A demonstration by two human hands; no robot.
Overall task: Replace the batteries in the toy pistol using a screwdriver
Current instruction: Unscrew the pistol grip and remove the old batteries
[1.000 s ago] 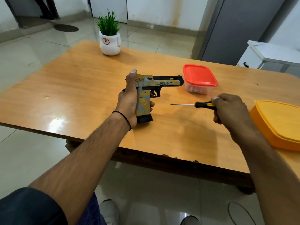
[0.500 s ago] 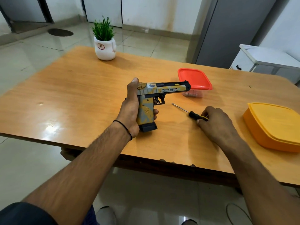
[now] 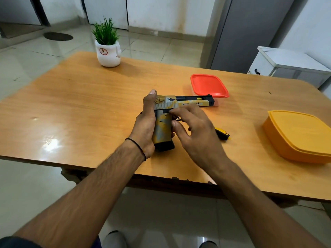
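Left hand (image 3: 146, 126) curls round the pistol (image 3: 180, 103) at its grip. Right hand (image 3: 198, 133), fingers loosely spread and holding nothing, touches the pistol by the trigger. The screwdriver (image 3: 222, 134) lies near the pistol.

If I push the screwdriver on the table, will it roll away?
Probably yes: the screwdriver lies loose on the glossy table, and its handle looks rounded. It seems small, so likely light. Its shaft is hidden behind the right hand.

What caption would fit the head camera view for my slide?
Left hand grips toy pistol; right hand at its frame, screwdriver lying on table.
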